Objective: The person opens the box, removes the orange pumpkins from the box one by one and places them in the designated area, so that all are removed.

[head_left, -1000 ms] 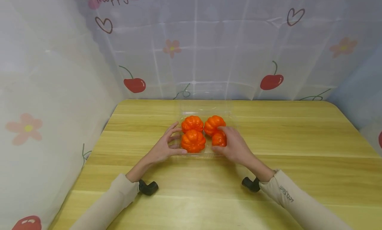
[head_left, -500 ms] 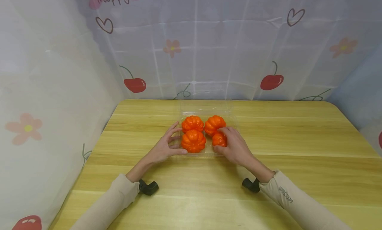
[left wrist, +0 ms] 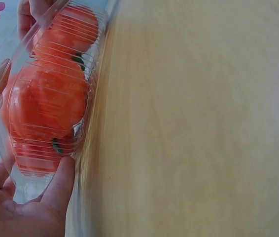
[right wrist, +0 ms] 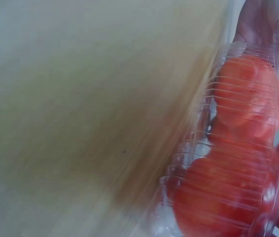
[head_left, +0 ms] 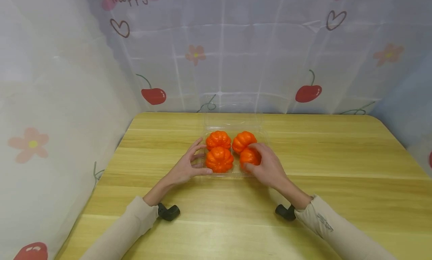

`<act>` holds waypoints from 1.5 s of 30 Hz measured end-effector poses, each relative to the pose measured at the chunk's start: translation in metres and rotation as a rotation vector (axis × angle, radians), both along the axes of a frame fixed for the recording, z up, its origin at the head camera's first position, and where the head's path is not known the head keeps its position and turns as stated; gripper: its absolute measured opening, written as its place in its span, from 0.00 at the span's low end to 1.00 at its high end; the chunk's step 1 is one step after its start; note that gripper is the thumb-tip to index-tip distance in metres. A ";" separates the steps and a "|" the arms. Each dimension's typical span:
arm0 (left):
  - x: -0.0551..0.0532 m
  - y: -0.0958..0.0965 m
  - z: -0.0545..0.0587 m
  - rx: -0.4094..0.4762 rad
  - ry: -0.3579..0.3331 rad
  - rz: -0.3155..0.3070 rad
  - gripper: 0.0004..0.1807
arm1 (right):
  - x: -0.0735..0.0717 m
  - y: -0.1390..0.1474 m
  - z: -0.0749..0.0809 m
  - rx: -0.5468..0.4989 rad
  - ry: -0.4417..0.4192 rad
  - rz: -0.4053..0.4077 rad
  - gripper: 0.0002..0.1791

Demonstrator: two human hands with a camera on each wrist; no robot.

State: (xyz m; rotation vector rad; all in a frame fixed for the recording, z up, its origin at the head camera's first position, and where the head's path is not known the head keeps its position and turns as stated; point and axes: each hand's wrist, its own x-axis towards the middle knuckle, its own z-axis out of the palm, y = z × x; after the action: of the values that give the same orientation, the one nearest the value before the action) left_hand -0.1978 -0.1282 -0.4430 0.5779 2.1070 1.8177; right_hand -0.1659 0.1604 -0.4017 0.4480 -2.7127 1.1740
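Observation:
Several orange ribbed toy pumpkins (head_left: 219,160) sit in a clear plastic clamshell box (head_left: 233,174) whose lid (head_left: 233,117) stands raised at the back. My left hand (head_left: 183,168) holds the box at its left front corner, with the thumb (left wrist: 60,185) against the front wall and the other fingers along the left side. At the box's front right, my right hand (head_left: 268,166) grips a pumpkin (head_left: 249,158) between thumb and fingers, which partly cover it. Another pumpkin (head_left: 243,141) lies right behind that one. In the right wrist view, pumpkins (right wrist: 218,197) show through the ribbed front wall.
The box stands on a light wooden table (head_left: 216,222), near its back edge. A white curtain (head_left: 249,54) printed with cherries and flowers hangs behind and at the left. Dark curved pieces (head_left: 169,212) stick out at both wrists.
The thumb of my right hand has shifted onto the front right pumpkin, so more of that pumpkin shows. My left hand and the box stay in place.

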 end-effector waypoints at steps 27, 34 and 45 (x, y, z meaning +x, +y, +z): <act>0.001 0.002 0.000 -0.005 0.000 0.013 0.47 | 0.003 0.011 0.001 -0.294 -0.104 0.069 0.29; 0.002 0.001 0.000 0.005 -0.002 0.014 0.46 | 0.004 0.014 0.003 -0.305 -0.115 0.107 0.30; 0.003 0.001 0.000 0.029 -0.007 0.011 0.47 | 0.007 0.015 0.009 -0.345 -0.135 0.118 0.32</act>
State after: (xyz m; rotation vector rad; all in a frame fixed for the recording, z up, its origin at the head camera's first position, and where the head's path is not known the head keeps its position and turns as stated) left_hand -0.1947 -0.1272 -0.4427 0.5672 2.0865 1.8560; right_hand -0.1593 0.1755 -0.3930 0.4994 -2.5399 1.7214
